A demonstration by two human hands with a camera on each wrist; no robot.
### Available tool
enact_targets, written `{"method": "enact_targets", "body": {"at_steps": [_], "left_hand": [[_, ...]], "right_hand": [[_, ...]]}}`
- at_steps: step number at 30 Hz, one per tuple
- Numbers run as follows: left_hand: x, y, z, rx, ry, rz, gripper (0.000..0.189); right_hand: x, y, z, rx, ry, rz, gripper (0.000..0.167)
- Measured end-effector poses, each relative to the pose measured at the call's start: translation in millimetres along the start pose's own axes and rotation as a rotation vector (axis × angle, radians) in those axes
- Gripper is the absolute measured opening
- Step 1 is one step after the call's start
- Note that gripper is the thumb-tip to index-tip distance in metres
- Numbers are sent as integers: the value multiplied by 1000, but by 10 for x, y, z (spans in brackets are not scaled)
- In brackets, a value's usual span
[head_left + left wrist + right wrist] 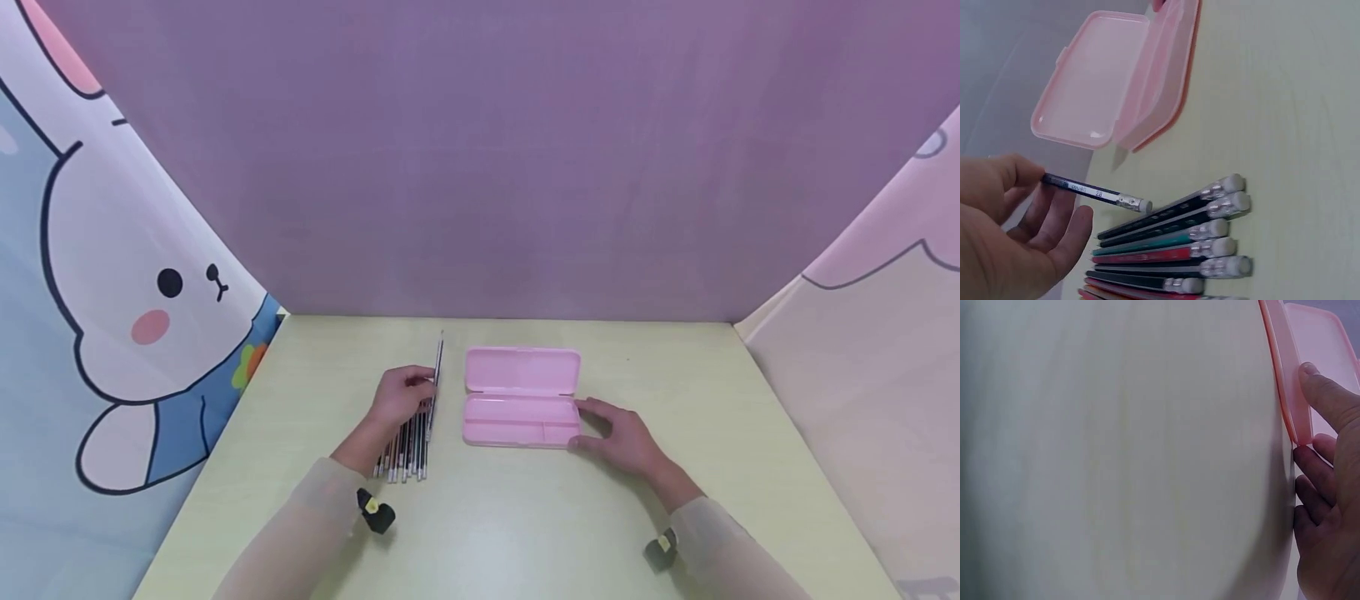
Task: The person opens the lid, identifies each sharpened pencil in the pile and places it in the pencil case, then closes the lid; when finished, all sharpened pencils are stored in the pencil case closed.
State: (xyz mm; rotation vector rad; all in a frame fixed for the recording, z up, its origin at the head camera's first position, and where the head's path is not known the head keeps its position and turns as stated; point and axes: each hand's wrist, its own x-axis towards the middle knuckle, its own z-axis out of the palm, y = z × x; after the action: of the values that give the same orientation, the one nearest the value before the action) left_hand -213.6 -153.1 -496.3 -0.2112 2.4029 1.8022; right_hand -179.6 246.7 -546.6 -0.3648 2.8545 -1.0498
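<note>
My left hand (401, 396) pinches a dark pencil (1097, 192) between thumb and fingers. Its white eraser end points away from the hand in the left wrist view, above the other pencils. Below it, a row of several pencils (1147, 255) lies side by side on the table, dark, green and red, with white erasers in metal ferrules. To the right of them a pink pencil case (502, 410) lies with its lid raised, its compartments bare. My right hand (622, 437) holds the case's right end, thumb at the front corner and fingers along the side.
The pale wooden table (525, 525) ends at a purple backdrop (510, 167) behind the case. A cloth with a cartoon rabbit (150, 275) hangs on the left, a pink and cream one (862, 350) on the right. Small black devices (377, 512) sit at both wrists.
</note>
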Motion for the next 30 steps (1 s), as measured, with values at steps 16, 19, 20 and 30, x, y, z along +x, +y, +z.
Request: {"method": "enact_targets", "body": {"at_steps": [16,19,20,30], "left_hand": [[11,414,250,352,-283,359,26],[83,482,374,410,-357,388,25],[110,501,419,428,-375,394,25],[342,476,842,626,-508,501,19]], "right_hand": [[-27,3,-21,15,8,-8,73],[-27,7,-17,17,11,-3,72],[-25,11,-15,16,14,-4,72],[11,-10,-33,10,7,-37,69]]}}
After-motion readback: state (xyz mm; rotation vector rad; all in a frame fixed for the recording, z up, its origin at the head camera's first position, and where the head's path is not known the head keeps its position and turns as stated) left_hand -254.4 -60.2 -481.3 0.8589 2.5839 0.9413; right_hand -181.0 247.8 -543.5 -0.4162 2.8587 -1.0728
